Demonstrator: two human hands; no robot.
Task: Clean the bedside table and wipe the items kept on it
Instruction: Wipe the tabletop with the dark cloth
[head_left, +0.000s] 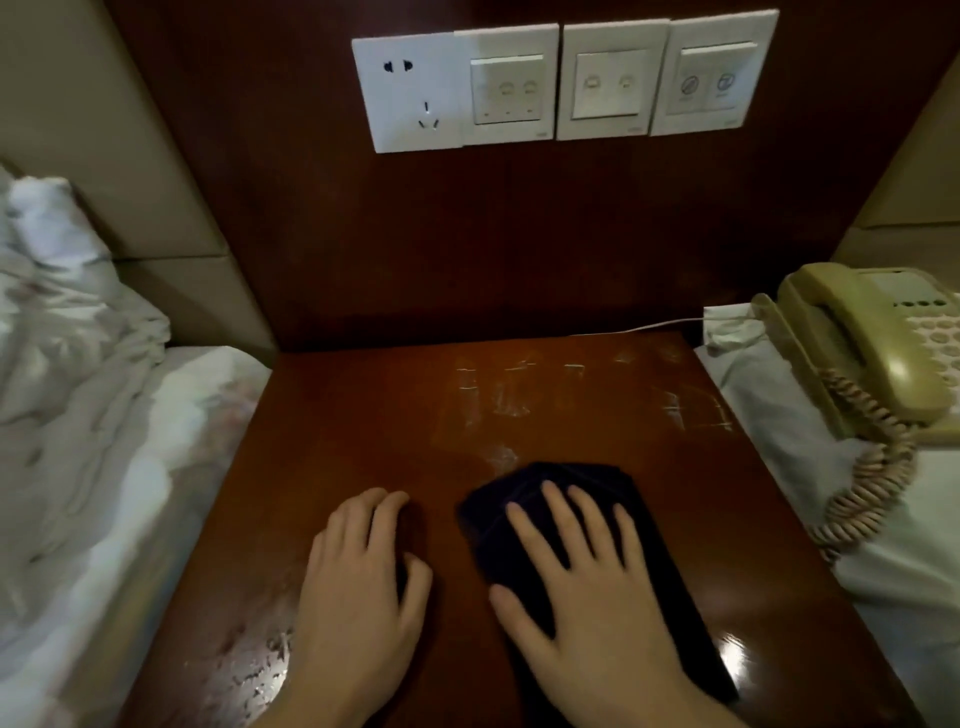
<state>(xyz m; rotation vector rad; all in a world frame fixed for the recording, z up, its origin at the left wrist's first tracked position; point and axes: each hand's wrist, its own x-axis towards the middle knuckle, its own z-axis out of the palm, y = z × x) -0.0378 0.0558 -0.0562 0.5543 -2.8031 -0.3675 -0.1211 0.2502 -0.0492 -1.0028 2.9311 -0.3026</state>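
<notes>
Currently the right hand (576, 582) lies flat, fingers straight and spread, pressing on a dark navy folded cloth (644, 551) at the near right of the reddish-brown glossy wooden worktop (363, 415). The cloth's long axis runs near to far, tilted slightly left at its far end. The left hand (358, 577) rests just left of the cloth, apart from it, fingers loosely bent on the bare wood and holding nothing.

Beyond the cloth's far edge, in the middle and far right of the worktop, pale scuffed streaks (498, 400) show on the surface; blotchy marks (254, 654) lie at the near left edge. Judged from this, the unwiped area lies ahead of and left of the right hand, which is the nearer to the streaks. Nothing stands on the worktop in the path.

To the right, off the worktop, a beige corded telephone (872, 353) sits on white bedding (779, 405), its coiled cord (867, 467) hanging near the right edge. Rumpled white bedding (78, 364) lies left. On the far dark panel hang a white wall socket (410, 93) and three white switch plates (613, 80).
</notes>
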